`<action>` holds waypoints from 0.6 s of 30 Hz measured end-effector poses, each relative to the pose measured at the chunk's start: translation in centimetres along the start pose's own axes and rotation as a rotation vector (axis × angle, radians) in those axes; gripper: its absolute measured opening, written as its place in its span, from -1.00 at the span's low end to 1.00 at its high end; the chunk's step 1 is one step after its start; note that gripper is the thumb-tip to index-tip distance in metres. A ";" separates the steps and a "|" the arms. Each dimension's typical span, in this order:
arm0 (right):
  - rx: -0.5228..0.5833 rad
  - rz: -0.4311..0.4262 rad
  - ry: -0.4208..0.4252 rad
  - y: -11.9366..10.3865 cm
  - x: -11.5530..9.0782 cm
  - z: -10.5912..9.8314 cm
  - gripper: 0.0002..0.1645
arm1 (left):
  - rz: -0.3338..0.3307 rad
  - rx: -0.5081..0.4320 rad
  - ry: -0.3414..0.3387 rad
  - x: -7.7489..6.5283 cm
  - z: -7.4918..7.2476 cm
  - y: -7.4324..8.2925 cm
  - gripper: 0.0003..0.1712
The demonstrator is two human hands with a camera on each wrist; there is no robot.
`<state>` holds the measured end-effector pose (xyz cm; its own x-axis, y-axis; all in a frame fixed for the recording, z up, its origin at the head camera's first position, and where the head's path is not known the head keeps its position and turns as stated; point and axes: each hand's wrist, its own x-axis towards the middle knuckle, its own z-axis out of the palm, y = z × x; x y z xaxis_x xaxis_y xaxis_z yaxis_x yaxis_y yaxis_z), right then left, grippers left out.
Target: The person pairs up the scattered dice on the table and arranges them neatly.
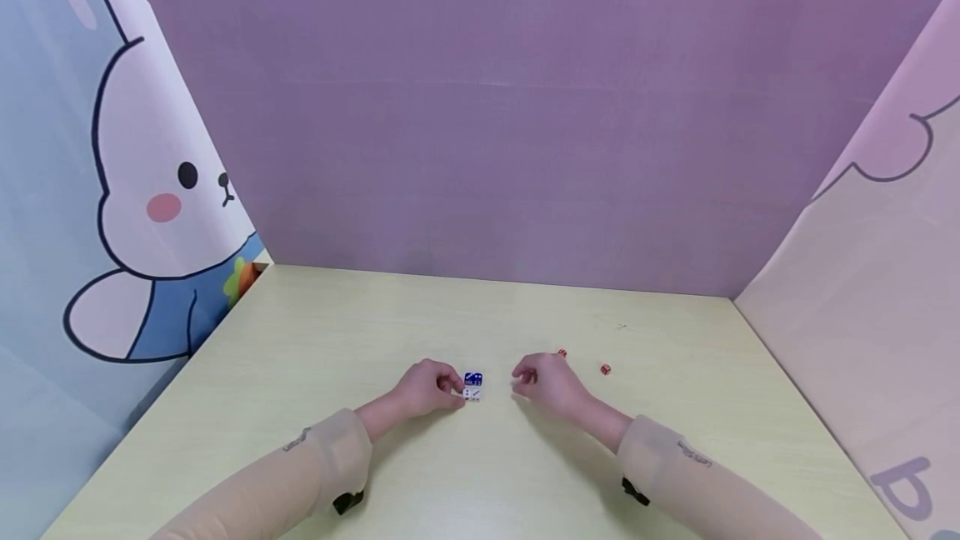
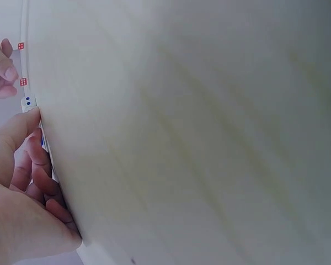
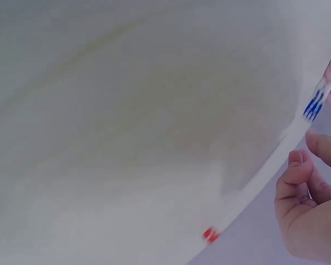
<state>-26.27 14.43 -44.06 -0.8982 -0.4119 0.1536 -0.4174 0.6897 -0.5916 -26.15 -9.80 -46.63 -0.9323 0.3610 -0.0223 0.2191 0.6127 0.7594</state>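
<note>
White dice (image 1: 472,394) stand together with blue dice (image 1: 473,377), which appear just beyond them in the head view. My left hand (image 1: 426,388) holds the group at its left side, thumb tip at a white die (image 2: 27,101) and the other fingers bent beside the blue. In the left wrist view these fingers largely hide the blue dice. My right hand (image 1: 551,382) hovers a short way to the right of the group. Its fingers hang loosely curled, with a gap between thumb and forefinger and nothing visible in it.
One red die (image 1: 562,352) shows just behind my right hand, and another red die (image 1: 606,369) lies farther right. A thin dark mark (image 1: 622,326) is on the pale table (image 1: 337,315) toward the back. A purple backdrop (image 1: 480,123) rises behind the table.
</note>
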 end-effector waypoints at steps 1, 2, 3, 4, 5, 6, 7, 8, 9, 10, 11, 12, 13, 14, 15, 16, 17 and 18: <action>-0.013 0.019 0.016 0.4 0.0 -0.3 -0.86 | 0.000 -0.001 -0.002 0.0 0.0 0.0 -0.84; -0.026 0.041 0.032 0.8 0.0 -0.6 -0.86 | 0.000 -0.001 -0.003 0.0 0.0 -0.1 -0.84; -0.040 0.064 0.050 1.1 0.0 -1.0 -0.86 | 0.001 -0.002 -0.004 0.0 0.0 -0.1 -0.84; -0.062 0.091 0.070 1.5 0.0 -1.3 -0.86 | 0.002 -0.003 -0.004 0.0 0.0 -0.2 -0.84; -0.075 0.107 0.085 1.8 0.0 -1.6 -0.86 | 0.001 -0.003 -0.005 0.0 0.0 -0.2 -0.84; -0.087 0.127 0.097 2.2 0.1 -1.9 -0.86 | -0.003 -0.005 -0.006 0.0 0.0 -0.3 -0.84; -0.097 0.145 0.106 2.4 0.1 -2.2 -0.86 | -0.005 -0.006 -0.006 0.0 0.0 -0.3 -0.84; -0.106 0.155 0.116 2.7 0.1 -2.4 -0.86 | -0.008 -0.007 -0.005 0.0 0.0 -0.4 -0.84; -0.110 0.161 0.126 3.0 0.1 -2.6 -0.86 | -0.008 -0.008 -0.004 0.0 0.0 -0.4 -0.84; -0.114 0.165 0.136 3.3 0.2 -2.8 -0.86 | -0.008 -0.008 -0.003 0.0 -0.1 -0.4 -0.84; -0.108 0.161 0.144 3.7 0.2 -3.0 -0.86 | -0.007 -0.009 -0.003 0.0 -0.1 -0.4 -0.84; -0.105 0.163 0.151 4.0 0.3 -3.1 -0.86 | -0.005 -0.008 -0.001 0.0 -0.1 -0.4 -0.84; -0.106 0.163 0.160 4.3 0.3 -3.2 -0.87 | -0.002 -0.008 -0.001 0.0 -0.1 -0.4 -0.84; -0.107 0.165 0.165 4.6 0.4 -3.3 -0.88 | 0.002 -0.007 0.000 0.0 -0.1 -0.4 -0.84; -0.106 0.172 0.168 4.8 0.5 -3.4 -0.89 | 0.013 -0.005 0.002 0.0 -0.1 -0.4 -0.83; -0.106 0.181 0.168 5.1 0.5 -3.5 -0.89 | 0.014 -0.006 0.001 -0.1 -0.1 -0.3 -0.83; -0.102 0.192 0.167 5.3 0.5 -3.6 -0.90 | 0.016 -0.008 0.001 -0.1 -0.1 -0.3 -0.83; -0.096 0.206 0.164 5.5 0.6 -3.6 -0.90 | 0.022 -0.007 0.002 -0.1 -0.1 -0.3 -0.83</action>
<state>-29.59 20.15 -44.37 -0.9725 -0.1606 0.1686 -0.2278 0.8056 -0.5469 -26.09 -10.05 -46.78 -0.9277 0.3732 -0.0045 0.2376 0.5998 0.7641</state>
